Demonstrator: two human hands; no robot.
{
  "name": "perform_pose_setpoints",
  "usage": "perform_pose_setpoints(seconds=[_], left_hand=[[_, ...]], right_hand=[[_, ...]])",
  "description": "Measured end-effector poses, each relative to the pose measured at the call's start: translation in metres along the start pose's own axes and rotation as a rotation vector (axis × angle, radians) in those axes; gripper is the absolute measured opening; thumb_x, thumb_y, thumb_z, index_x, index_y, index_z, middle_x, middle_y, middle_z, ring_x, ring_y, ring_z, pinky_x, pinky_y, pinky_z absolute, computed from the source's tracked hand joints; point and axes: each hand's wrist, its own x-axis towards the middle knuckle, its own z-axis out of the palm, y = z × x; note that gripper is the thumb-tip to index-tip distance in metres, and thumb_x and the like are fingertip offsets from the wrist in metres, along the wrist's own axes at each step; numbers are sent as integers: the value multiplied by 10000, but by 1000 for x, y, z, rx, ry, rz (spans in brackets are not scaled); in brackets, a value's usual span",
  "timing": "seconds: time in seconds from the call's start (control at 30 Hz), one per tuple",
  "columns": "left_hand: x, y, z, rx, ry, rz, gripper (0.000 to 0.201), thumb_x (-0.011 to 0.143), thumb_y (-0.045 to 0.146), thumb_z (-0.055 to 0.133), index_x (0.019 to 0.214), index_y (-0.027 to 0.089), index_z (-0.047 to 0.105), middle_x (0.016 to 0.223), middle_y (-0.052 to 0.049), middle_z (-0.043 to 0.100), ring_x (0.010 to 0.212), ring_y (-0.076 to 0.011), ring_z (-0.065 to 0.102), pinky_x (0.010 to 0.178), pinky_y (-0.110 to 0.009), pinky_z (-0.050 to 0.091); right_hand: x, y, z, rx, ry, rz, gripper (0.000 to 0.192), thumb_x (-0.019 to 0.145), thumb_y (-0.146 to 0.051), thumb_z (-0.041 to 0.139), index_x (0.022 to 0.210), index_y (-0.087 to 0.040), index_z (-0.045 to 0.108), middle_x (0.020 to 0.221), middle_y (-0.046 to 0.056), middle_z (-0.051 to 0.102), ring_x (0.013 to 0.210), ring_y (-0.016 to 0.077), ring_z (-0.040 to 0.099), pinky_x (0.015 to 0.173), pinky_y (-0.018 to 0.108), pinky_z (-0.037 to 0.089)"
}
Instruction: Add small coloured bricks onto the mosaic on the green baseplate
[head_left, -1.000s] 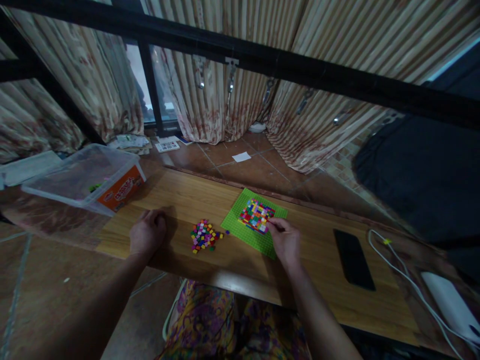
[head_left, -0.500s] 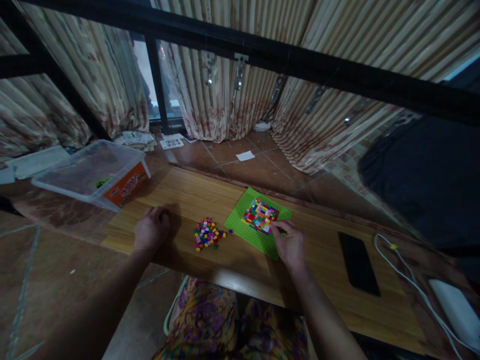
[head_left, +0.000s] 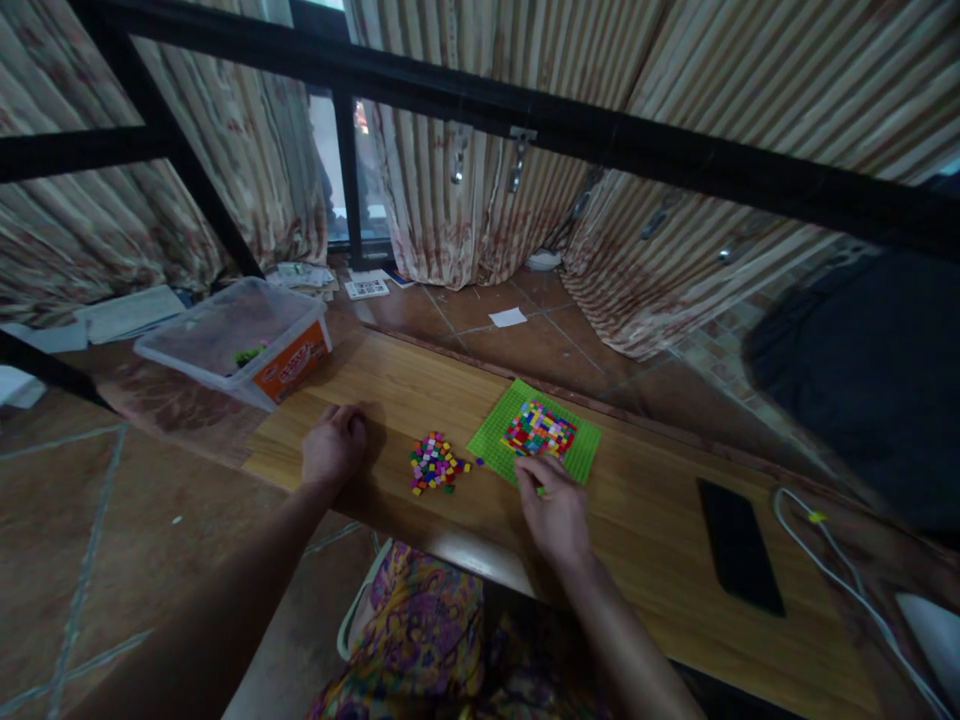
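Observation:
My left hand (head_left: 334, 447) rests on the wooden table with its fingers curled into a loose fist. Its inside is hidden, so whatever it may hold does not show. To its right lies a loose pile of small coloured toy bricks (head_left: 435, 463). My right hand (head_left: 553, 505) is over the front part of a green studded baseplate (head_left: 491, 437), thumb and forefinger bent close together. Anything between those fingertips is too small to make out. Many-coloured bricks (head_left: 541, 428) form a block on the baseplate, just beyond my right fingers. A single blue brick (head_left: 480, 461) lies by the plate's left edge.
A black phone-like slab (head_left: 740, 545) lies on the right of the wooden table (head_left: 637, 540), near a white cable (head_left: 825, 550). At the far left stands a clear plastic box (head_left: 225, 330) with an orange label. A dark metal bar (head_left: 480, 85) crosses in front of curtains.
My right hand has drawn back from the brick block toward the baseplate's front left side. The left hand stays in its fist on the table. The whole view has shifted slightly.

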Motion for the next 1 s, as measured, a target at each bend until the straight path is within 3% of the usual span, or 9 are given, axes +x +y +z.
perform_pose_setpoints(seconds=[0.1,0.23,0.47,0.6,0.73,0.9,1.0], left_hand=[[0,0,0,-8,3,2,317,882,273,387,1010,197,667,1036,-69,656,908,-206,632,710,-286,452],[0,-1,1,-19,-1,5,324,889,287,384,1020,198,666,1035,-66,657,901,-209,634,699,-291,447],[1,-2,0,-16,-10,-3,323,887,299,380,1013,213,664,1039,-57,657,903,-213,634,681,-293,439],[1,-3,0,-9,4,1,324,886,305,377,1008,214,663,1044,-53,657,896,-208,634,687,-289,442],[2,-4,1,2,8,12,329,884,319,376,1009,218,663,1046,-54,662,890,-207,632,693,-291,445],[3,-4,1,16,-5,4,350,885,333,363,1015,217,667,1050,-66,660,872,-219,630,678,-305,444],[4,-4,1,24,-13,3,356,886,339,359,1017,216,667,1053,-71,660,867,-225,629,672,-312,443]], right_hand=[[1,-15,25,-39,-106,9,218,915,-200,483,949,-209,698,921,61,695,861,190,641,805,297,487],[6,-16,49,-138,-156,51,203,902,-181,495,943,-194,693,934,72,676,876,204,623,808,304,471],[7,-17,57,-164,-153,77,206,900,-164,488,814,-206,671,871,62,662,859,198,611,777,289,459],[-5,-20,42,9,-92,136,186,903,-187,486,870,-207,667,864,43,691,810,176,642,748,268,473],[-23,-3,12,167,16,268,181,903,-286,515,939,-211,676,907,36,717,833,174,670,768,270,494],[-20,39,-24,145,160,387,262,893,-351,513,979,-183,695,953,85,726,848,208,673,772,324,510],[-5,49,-33,58,200,352,273,890,-334,502,960,-175,712,955,97,719,857,216,666,784,342,505]])
